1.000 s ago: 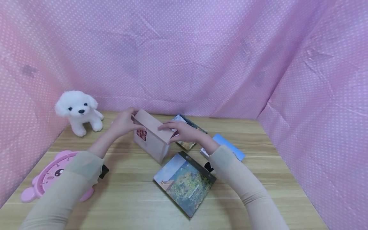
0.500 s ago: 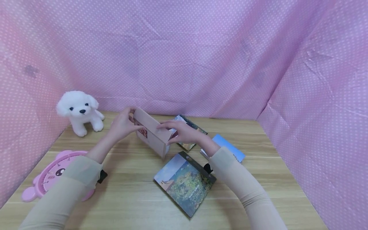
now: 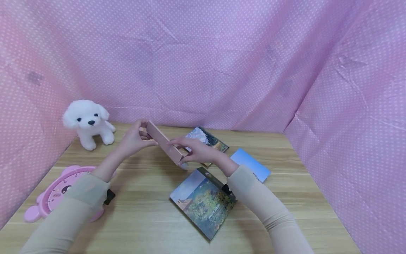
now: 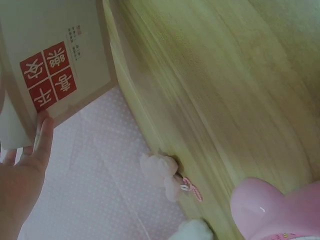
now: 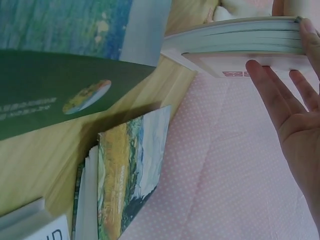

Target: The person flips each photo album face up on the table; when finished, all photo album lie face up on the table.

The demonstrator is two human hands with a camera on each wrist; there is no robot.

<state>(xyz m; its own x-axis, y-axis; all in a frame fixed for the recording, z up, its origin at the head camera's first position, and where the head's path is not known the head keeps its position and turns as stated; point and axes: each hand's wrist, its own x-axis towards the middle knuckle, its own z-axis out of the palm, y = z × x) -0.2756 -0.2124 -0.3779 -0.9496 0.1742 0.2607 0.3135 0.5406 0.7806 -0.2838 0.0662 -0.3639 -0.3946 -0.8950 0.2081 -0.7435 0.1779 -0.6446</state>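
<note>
A beige photo album (image 3: 163, 141) is tilted above the table, its narrow side facing up. Its cover (image 4: 95, 45) bears a red square of white characters in the left wrist view. My left hand (image 3: 133, 141) grips its far left end, the thumb against the cover. At the near right end my right hand (image 3: 201, 150) holds the album between thumb and fingers. Thick page edges (image 5: 240, 37) show in the right wrist view. In front of my right hand lies a larger photo album (image 3: 203, 204) with a painted landscape cover.
Behind my right hand lies a smaller painted album (image 5: 132, 175). A blue-covered book (image 3: 250, 164) lies to its right. On the left are a white plush dog (image 3: 90, 121) and a pink animal-shaped clock (image 3: 60, 190). Pink dotted cloth (image 3: 203, 70) hangs around the wooden table (image 3: 142, 218).
The beige album has tipped and risen off the table, so its red-marked cover has turned out of the head view. Both hands keep their hold on it.
</note>
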